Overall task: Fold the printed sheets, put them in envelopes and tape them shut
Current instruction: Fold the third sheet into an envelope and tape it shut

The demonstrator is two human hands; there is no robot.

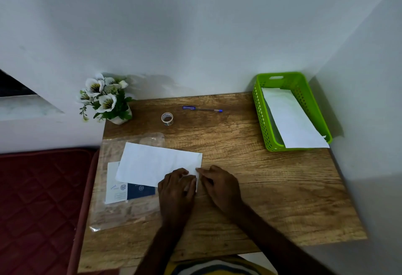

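1. Folding step: left hand and right hand pinch the sheet's right end, near the table's front-left.
2. Grip seemingly light, fingers curled.
3. Next: crease flat, then envelope.

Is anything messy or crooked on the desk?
A little. The white paper in the green basket is too long, so its near corner pokes over the rim. The white sheet that both hands work on lies slanted across a clear plastic sleeve. Nothing is spilled or torn.
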